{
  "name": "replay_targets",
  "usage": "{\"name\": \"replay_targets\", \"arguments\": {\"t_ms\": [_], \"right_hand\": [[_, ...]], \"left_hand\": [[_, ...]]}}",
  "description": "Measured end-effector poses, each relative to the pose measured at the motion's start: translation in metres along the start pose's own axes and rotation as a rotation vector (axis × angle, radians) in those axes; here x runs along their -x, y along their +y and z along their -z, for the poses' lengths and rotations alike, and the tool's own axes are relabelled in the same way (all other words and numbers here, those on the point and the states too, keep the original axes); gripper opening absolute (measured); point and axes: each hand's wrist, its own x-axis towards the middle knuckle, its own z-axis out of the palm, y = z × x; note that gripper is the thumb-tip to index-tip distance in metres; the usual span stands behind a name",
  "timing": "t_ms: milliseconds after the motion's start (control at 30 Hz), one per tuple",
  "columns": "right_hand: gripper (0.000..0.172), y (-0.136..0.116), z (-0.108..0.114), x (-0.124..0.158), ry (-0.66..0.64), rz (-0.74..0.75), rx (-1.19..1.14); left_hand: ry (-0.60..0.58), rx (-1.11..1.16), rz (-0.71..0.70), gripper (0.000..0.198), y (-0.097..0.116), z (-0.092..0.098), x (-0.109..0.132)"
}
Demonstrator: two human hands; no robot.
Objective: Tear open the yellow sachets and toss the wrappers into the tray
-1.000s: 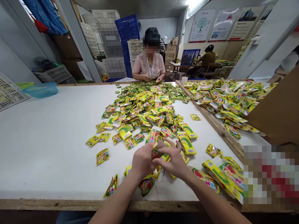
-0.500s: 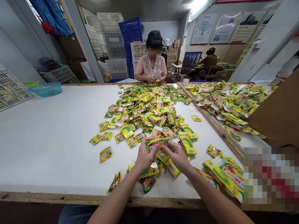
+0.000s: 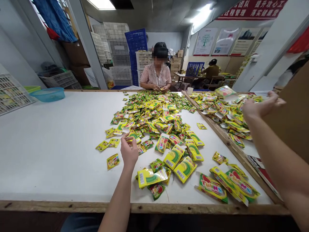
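**Sachet sorting: one sachet (image 3: 225, 91) goes to the tray, the next comes from the pile.**
Your right hand (image 3: 262, 108) is open by the tray's rim (image 3: 217, 128); your left hand (image 3: 129, 151), half-curled at the pile (image 3: 152, 116), has no visible hold.

Stacked white and blue plastic crates (image 3: 118, 48) stand upper centre. Wall posters (image 3: 224, 42) hang upper right beneath a red banner (image 3: 251, 9). Ceiling light panel (image 3: 102, 4) lit, upper left of centre. White-topped work table (image 3: 145, 207), wood-edged, spans the lower frame.

A white table (image 3: 48, 151) with a wooden edge (image 3: 145, 207) carries a wide heap of yellow-green sachets (image 3: 149, 119), loose ones strewn nearer. A blue basin (image 3: 47, 94) sits at its far left; a wooden rail (image 3: 217, 132) divides off more sachets (image 3: 231, 109) at right.
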Motion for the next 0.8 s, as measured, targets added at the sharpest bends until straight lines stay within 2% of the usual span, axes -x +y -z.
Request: {"name": "replay_targets", "arguments": {"t_ms": [33, 67, 100, 233, 267, 300, 333, 400, 467, 600, 700, 800], "right_hand": [[0.035, 0.0, 0.0, -0.001, 0.146, 0.016, 0.036], [0.034, -0.002, -0.005, 0.004, 0.235, 0.039, 0.062], [0.031, -0.006, -0.014, 0.013, 0.244, 0.072, 0.071], [0.011, -0.041, -0.073, 0.083, -0.222, 0.329, 0.001], [0.015, -0.054, -0.089, 0.105, -0.451, 0.396, -0.02], [0.02, -0.066, -0.105, 0.126, -0.692, 0.429, -0.027], [0.02, -0.079, -0.12, 0.146, -0.827, 0.451, -0.037], [0.017, -0.101, -0.146, 0.181, -0.975, 0.446, -0.028], [0.013, -0.118, -0.169, 0.208, -1.024, 0.373, 0.033], [0.03, -0.134, -0.2, 0.233, -1.016, 0.169, 0.158], [0.024, -0.133, -0.203, 0.235, -1.027, 0.106, 0.092], [0.013, -0.123, -0.189, 0.231, -0.995, 0.072, -0.057]], "left_hand": [[0.042, -0.009, -0.005, 0.031, -0.001, 0.0, -0.001], [0.055, -0.025, -0.01, 0.03, -0.003, -0.002, -0.002], [0.032, -0.052, -0.018, 0.028, -0.004, -0.004, -0.002], [-0.288, -0.294, -0.145, 0.024, -0.008, -0.021, -0.002], [-0.333, -0.365, -0.154, 0.025, -0.008, -0.023, -0.003], [-0.346, -0.425, -0.144, 0.026, -0.008, -0.024, -0.004], [-0.336, -0.468, -0.117, 0.027, -0.009, -0.023, -0.005], [-0.332, -0.519, -0.063, 0.027, -0.012, -0.017, -0.008], [-0.398, -0.525, -0.054, 0.023, -0.016, -0.012, -0.01], [-0.527, -0.523, -0.026, 0.022, -0.025, -0.012, -0.005], [-0.546, -0.491, 0.022, 0.022, -0.025, -0.014, -0.003], [-0.529, -0.389, 0.061, 0.017, -0.02, -0.011, -0.004]]}}
